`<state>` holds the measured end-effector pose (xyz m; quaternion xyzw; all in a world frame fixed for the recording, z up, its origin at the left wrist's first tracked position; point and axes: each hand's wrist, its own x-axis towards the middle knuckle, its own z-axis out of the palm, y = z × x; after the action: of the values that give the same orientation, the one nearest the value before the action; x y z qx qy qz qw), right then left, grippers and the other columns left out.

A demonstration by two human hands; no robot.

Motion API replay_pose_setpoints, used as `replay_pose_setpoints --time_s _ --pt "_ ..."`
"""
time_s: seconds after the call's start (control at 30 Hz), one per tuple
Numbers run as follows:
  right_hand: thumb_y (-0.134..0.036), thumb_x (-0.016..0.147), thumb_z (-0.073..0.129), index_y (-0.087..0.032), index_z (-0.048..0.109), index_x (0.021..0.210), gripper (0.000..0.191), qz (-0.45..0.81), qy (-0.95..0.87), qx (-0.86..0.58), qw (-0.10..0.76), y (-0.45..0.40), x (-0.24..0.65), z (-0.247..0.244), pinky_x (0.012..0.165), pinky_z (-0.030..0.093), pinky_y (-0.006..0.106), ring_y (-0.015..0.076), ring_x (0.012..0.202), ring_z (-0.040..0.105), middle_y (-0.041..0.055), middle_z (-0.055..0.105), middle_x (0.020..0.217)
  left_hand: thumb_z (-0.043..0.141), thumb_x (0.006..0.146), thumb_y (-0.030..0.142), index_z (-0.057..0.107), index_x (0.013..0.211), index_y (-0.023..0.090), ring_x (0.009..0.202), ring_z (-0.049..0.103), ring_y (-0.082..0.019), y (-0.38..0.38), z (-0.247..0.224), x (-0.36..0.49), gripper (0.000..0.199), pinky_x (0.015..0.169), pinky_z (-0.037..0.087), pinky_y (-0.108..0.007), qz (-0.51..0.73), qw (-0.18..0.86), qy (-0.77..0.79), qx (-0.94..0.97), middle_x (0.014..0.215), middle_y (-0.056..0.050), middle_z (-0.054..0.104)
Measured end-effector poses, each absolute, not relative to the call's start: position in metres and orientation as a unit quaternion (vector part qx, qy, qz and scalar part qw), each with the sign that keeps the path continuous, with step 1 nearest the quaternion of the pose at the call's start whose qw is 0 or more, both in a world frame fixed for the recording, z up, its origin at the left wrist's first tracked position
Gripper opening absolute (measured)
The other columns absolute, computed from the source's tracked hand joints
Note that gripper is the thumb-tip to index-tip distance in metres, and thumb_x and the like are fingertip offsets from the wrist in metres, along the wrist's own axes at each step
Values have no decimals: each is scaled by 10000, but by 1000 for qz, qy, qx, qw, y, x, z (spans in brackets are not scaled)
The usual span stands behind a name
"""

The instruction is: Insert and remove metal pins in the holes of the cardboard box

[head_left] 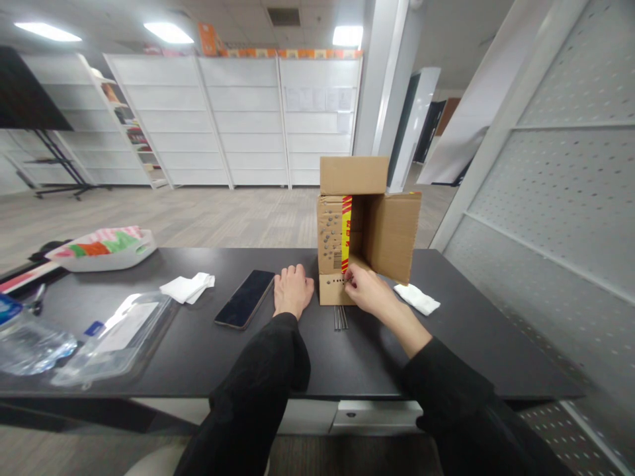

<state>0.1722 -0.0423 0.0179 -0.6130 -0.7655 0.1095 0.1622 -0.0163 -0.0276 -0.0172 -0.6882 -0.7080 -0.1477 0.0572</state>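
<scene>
While the box (360,218) stands open towards the person on the table (347,363), the right hand (368,291) is at its front, thumb and forefinger drawn narrow at the foot of the yellow tape (346,231); whether anything sits between them, I cannot tell. The left hand (292,289) rests palm down between box and phone (245,299), its fingers slightly spread and loosely bent, with nothing visible in them.

As to progress, the left flap (330,225) already carries many small round heads, and a row of dark dots marks the bottom flap (330,289). The loose nails (340,318) just in front of the box are unused as they lie, so I judge things only partway along; how much is left is unclear.

By count: one box with four visible flaps, one phone, one case (124,337), one bottle (32,340), one tub (114,262) and two lots of tissue, one left of the phone (187,288), the other right of the box (417,299). The nails look like four, though they lie close together. The heads number well over ten, too small for an exact count, and the dots at least four, the hand perhaps hiding more
</scene>
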Motion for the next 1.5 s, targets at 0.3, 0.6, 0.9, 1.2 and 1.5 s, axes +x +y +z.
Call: replay_pose_setpoints --time_s 0.3,0.6,0.9,1.2,1.5 --pt "-192 835 519 -219 600 953 146 103 -756 -630 148 -39 169 22 593 341 282 218 806 633 65 694 904 421 900 251 566 984 187 1062 552 -273 -28 -15 -16 179 876 388 -403 -149 54 -706 -690 1072 -118 639" --pt "-245 867 510 -204 632 976 169 78 -743 -656 106 -38 164 30 657 415 302 265 888 660 117 695 981 427 899 250 568 983 183 1053 558 -272 -28 -17 -16 178 875 389 -404 -151 65 -705 -690 1073 -117 642" --pt "-306 837 507 -203 649 951 209 89 -732 -670 90 -39 161 36 702 456 316 288 953 663 121 702 997 444 888 248 568 971 184 1041 563 -273 -27 -18 -16 163 864 392 -404 -155 69 -705 -689 1054 -109 646" --pt "-308 824 503 -222 604 1024 239 76 -729 -671 110 -40 161 40 733 467 358 293 939 661 105 688 1020 431 897 250 564 981 185 1050 558 -263 -28 -18 -16 170 874 388 -397 -151 69 -706 -688 1065 -108 644" --pt "-292 845 497 -216 633 1020 234 59 -741 -666 58 -39 162 36 738 473 357 293 950 668 119 687 1037 437 894 256 567 976 183 1046 559 -271 -28 -17 -16 171 871 390 -404 -155 68 -704 -690 1059 -113 643"
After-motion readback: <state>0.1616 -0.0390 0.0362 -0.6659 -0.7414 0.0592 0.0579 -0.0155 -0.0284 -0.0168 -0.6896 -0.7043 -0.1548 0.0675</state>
